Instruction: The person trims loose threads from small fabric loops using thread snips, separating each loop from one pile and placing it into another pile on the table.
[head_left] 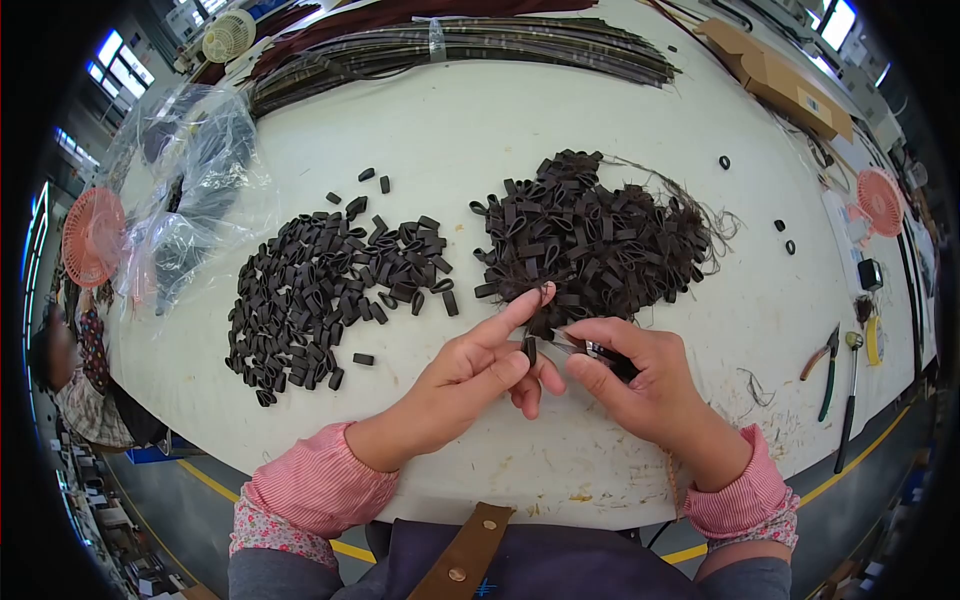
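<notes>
My left hand holds a small black loop between its thumb and fingers, with the index finger stretched out. In my right hand is a small dark-handled cutting tool, its metal tip close beside the loop. Just beyond both hands lies a heap of dark loops with loose threads. To the left, a second heap of black loops looks free of long threads, with a few single loops around it.
Clear plastic bags lie at the left. Long dark strips and a cardboard box are at the back. Pliers, a hammer-like tool and a pink fan stand at the right. A person is at the far left.
</notes>
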